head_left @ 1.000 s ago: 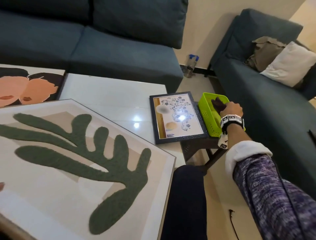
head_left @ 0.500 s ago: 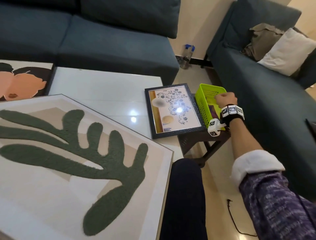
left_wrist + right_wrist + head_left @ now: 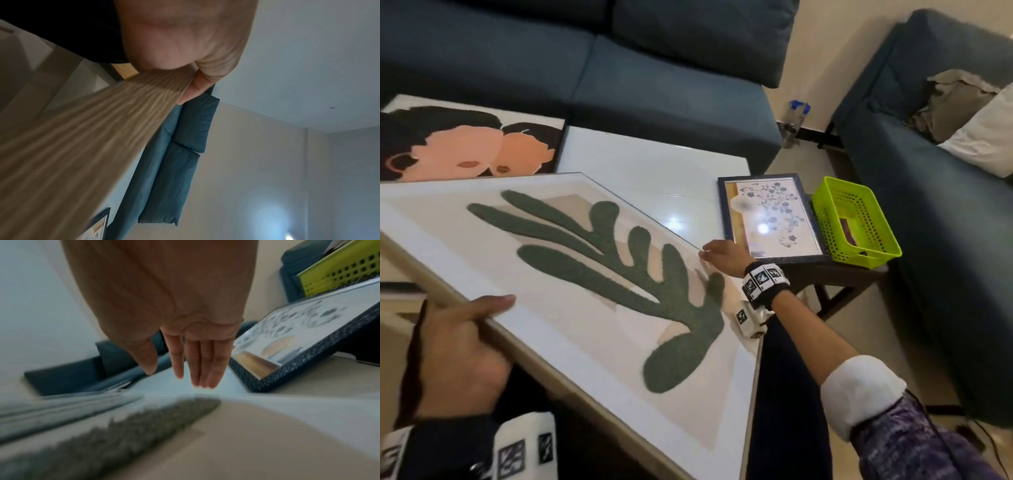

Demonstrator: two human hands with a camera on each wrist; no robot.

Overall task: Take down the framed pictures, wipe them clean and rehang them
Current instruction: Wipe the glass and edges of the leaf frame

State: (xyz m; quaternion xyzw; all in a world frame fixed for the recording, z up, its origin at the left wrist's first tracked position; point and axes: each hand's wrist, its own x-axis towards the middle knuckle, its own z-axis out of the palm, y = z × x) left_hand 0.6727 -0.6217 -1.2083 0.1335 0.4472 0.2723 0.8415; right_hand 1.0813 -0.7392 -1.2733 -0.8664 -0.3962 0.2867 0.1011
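Observation:
A large framed picture of a green leaf point(image 3: 599, 284) lies tilted across my lap. My left hand point(image 3: 458, 346) grips its pale wooden edge point(image 3: 86, 129) at the near left, thumb on the glass. My right hand point(image 3: 717, 255) is open with straight fingers point(image 3: 197, 363) at the frame's far right edge; whether they touch it I cannot tell. A small dark-framed floral picture point(image 3: 770, 219) lies on a side table. A third picture with peach faces point(image 3: 465, 147) lies at the far left. A dark cloth point(image 3: 847, 229) sits inside the green basket point(image 3: 859, 253).
A white glossy coffee table point(image 3: 647, 164) stands beyond the big frame. Dark blue sofas point(image 3: 654, 85) line the back and right side. A spray bottle point(image 3: 796, 120) stands on the floor in the corner. Cushions point(image 3: 983, 137) lie on the right sofa.
My right hand left the green basket, where the dark cloth stays, and moved left to the big frame's far edge. My left hand has come into view gripping the frame.

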